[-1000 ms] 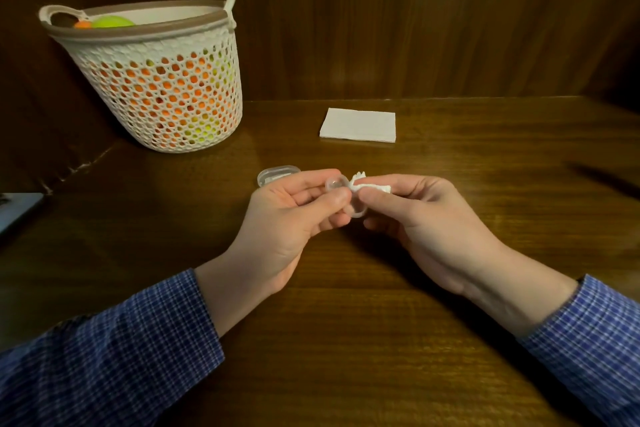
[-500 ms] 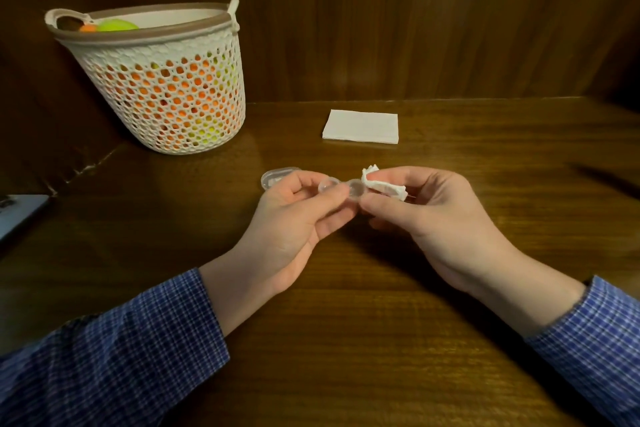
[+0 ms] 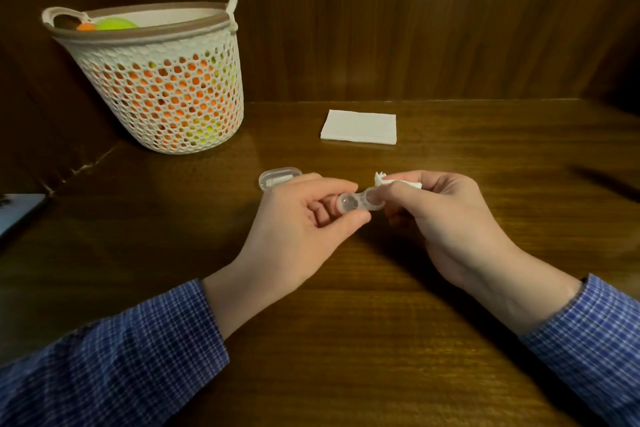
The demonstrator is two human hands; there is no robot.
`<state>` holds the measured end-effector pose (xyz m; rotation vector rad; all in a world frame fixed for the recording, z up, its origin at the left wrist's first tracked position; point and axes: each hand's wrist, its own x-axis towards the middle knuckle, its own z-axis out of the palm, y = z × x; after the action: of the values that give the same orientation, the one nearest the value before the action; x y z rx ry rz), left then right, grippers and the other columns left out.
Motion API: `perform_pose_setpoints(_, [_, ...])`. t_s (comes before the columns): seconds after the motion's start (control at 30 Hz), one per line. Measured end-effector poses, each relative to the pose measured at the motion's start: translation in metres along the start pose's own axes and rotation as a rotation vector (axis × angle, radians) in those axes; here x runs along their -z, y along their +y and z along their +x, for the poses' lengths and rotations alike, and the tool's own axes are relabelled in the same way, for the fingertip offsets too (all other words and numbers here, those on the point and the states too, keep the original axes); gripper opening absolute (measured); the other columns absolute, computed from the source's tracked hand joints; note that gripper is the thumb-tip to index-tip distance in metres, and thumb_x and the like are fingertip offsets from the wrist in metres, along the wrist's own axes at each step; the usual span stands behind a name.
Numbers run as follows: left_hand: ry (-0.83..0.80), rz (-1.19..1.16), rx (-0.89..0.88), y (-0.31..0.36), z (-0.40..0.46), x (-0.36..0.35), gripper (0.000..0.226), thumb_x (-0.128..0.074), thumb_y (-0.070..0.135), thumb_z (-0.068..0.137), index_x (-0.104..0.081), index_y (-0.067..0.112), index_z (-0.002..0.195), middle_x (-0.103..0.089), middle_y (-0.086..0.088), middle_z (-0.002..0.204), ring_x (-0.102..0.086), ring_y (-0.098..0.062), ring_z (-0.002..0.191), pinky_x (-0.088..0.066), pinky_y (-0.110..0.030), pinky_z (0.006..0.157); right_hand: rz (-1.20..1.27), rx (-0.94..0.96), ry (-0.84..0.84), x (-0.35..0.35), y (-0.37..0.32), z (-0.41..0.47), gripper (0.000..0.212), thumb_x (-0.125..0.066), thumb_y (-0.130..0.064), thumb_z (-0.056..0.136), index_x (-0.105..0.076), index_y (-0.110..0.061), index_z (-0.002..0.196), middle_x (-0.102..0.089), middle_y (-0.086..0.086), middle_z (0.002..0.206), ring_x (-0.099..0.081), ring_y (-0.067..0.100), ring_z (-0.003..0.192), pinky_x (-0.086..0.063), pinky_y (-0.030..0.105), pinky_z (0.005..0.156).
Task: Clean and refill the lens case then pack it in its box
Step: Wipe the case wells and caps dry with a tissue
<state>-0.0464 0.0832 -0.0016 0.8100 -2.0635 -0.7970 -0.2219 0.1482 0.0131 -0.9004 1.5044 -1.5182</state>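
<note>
You are holding the case (image 3: 360,203) above the table (image 3: 346,340), your left hand (image 3: 298,229) pinching its left well between thumb and fingers. Your right hand (image 3: 446,215) is gripping the tissue (image 3: 398,181) and pressing a finger into the right well. A second ago the case was turned edgewise and mostly hidden; now both wells are facing up, so wiping is probably moving on. The box (image 3: 280,177) is lying just behind your left hand. No writing is legible anywhere.

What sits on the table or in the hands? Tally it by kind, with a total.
Basket: 1
Folded napkin: 1
Clear box: 1
Lens case: 1
Tissue wad: 1
Total: 5
</note>
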Motion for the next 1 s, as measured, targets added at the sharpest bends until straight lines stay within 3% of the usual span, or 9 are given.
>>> perform_pose_setpoints(0.13, [0.068, 0.082, -0.094, 0.001, 0.005, 0.008, 0.034, -0.076, 0.034, 0.084, -0.078, 0.021, 0.116, -0.068, 0.012, 0.096, -0.065, -0.008, 0.083, -0.053, -0.015, 0.066, 0.357, -0.302, -0.142, 0.003, -0.004, 0.006, 0.014, -0.071, -0.012, 0.092, -0.079, -0.003, 0.1, -0.072, 0.008, 0.078, -0.064, 0.009, 0.061, -0.057, 0.021, 0.055])
perform_pose_setpoints(0.23, [0.077, 0.058, -0.186, 0.001, 0.006, 0.011, 0.034, -0.074, 0.04, 0.084, -0.078, 0.023, 0.113, -0.067, 0.009, 0.101, -0.065, -0.01, 0.091, -0.053, -0.014, 0.07, 0.484, -0.465, -0.309, 0.004, -0.004, 0.005, 0.027, -0.066, -0.015, 0.093, -0.076, -0.001, 0.114, -0.077, 0.012, 0.092, -0.073, 0.013, 0.07, -0.061, 0.024, 0.065])
perform_pose_setpoints(0.37, [0.024, 0.093, -0.185, -0.003, 0.006, 0.011, 0.033, -0.078, 0.035, 0.085, -0.08, 0.021, 0.114, -0.064, 0.009, 0.105, -0.061, -0.012, 0.094, -0.05, -0.014, 0.075, 0.469, -0.503, -0.414, 0.002, -0.001, 0.003, 0.035, -0.075, -0.012, 0.078, -0.078, -0.001, 0.112, -0.076, 0.016, 0.112, -0.075, 0.017, 0.081, -0.062, 0.027, 0.077])
perform_pose_setpoints(0.5, [0.029, 0.165, -0.26, -0.003, 0.006, 0.012, 0.035, -0.079, 0.034, 0.085, -0.079, 0.021, 0.117, -0.067, 0.009, 0.1, -0.063, -0.011, 0.091, -0.052, -0.023, 0.073, 0.46, -0.536, -0.385, 0.004, -0.001, 0.005, 0.054, -0.076, -0.011, 0.075, -0.068, -0.002, 0.129, -0.071, 0.015, 0.112, -0.069, 0.017, 0.077, -0.06, 0.025, 0.065])
perform_pose_setpoints(0.6, [0.048, 0.162, -0.28, -0.002, 0.006, 0.013, 0.039, -0.076, 0.041, 0.084, -0.077, 0.02, 0.117, -0.069, 0.009, 0.099, -0.065, -0.011, 0.091, -0.055, -0.028, 0.072, 0.438, -0.533, -0.39, 0.003, -0.001, 0.004, 0.043, -0.079, -0.01, 0.071, -0.075, -0.003, 0.113, -0.071, 0.013, 0.103, -0.068, 0.015, 0.07, -0.057, 0.022, 0.057])
perform_pose_setpoints(0.73, [-0.013, 0.076, -0.275, -0.001, 0.007, 0.013, 0.034, -0.081, 0.03, 0.084, -0.075, 0.024, 0.117, -0.07, 0.006, 0.099, -0.066, -0.013, 0.092, -0.053, -0.02, 0.071, 0.507, -0.576, -0.458, 0.001, 0.001, 0.002, 0.024, -0.078, -0.009, 0.074, -0.083, -0.004, 0.097, -0.07, 0.009, 0.108, -0.07, 0.015, 0.074, -0.057, 0.022, 0.061])
perform_pose_setpoints(0.8, [-0.041, 0.039, -0.255, 0.0, 0.008, 0.014, 0.033, -0.082, 0.028, 0.083, -0.074, 0.028, 0.115, -0.07, 0.006, 0.098, -0.067, -0.015, 0.091, -0.053, -0.02, 0.07, 0.555, -0.596, -0.448, 0.001, 0.001, 0.003, 0.033, -0.075, -0.006, 0.075, -0.08, 0.0, 0.107, -0.062, 0.009, 0.12, -0.07, 0.017, 0.076, -0.058, 0.023, 0.062])
perform_pose_setpoints(0.9, [-0.052, 0.067, -0.252, 0.0, 0.009, 0.017, 0.034, -0.079, 0.035, 0.082, -0.075, 0.028, 0.115, -0.07, 0.007, 0.097, -0.067, -0.016, 0.088, -0.056, -0.03, 0.067, 0.575, -0.6, -0.421, 0.007, -0.001, 0.009, 0.071, -0.073, -0.002, 0.074, -0.055, 0.003, 0.143, -0.067, 0.016, 0.114, -0.07, 0.018, 0.071, -0.057, 0.023, 0.06])
perform_pose_setpoints(1.0, [-0.071, 0.078, -0.249, 0.0, 0.009, 0.02, 0.034, -0.079, 0.033, 0.081, -0.074, 0.029, 0.115, -0.072, 0.006, 0.098, -0.068, -0.016, 0.088, -0.058, -0.041, 0.067, 0.505, -0.577, -0.453, 0.013, -0.007, 0.011, 0.039, -0.074, -0.006, 0.078, -0.073, 0.004, 0.116, -0.071, 0.019, 0.11, -0.068, 0.017, 0.072, -0.058, 0.022, 0.061])
